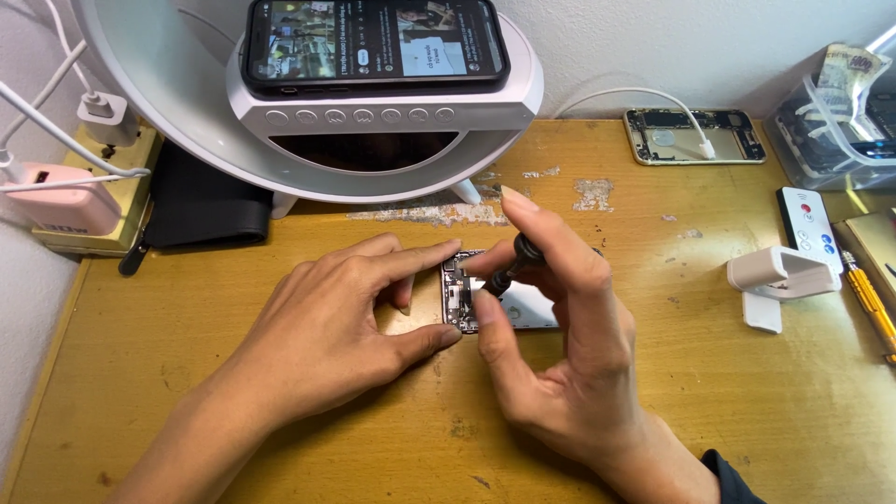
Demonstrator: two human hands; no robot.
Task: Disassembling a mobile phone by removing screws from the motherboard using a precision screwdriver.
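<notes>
An opened phone (509, 303) lies flat on the wooden table (709, 392), its circuit boards exposed at the left end and a silver plate to the right. My left hand (341, 322) rests on the table and pinches the phone's left end between index finger and thumb. My right hand (551, 327) holds a small black screwdriver (511, 266) upright between thumb and fingers, index finger on its cap, tip down on the phone's insides.
A white round lamp stand (373, 121) carries a phone with a lit screen (373, 42). Chargers and cables (65, 187) sit at left beside a black pouch (205, 201). A second opened phone (695, 135), white remote (810, 224), white stand (779, 280) and clear box (835, 112) are at right.
</notes>
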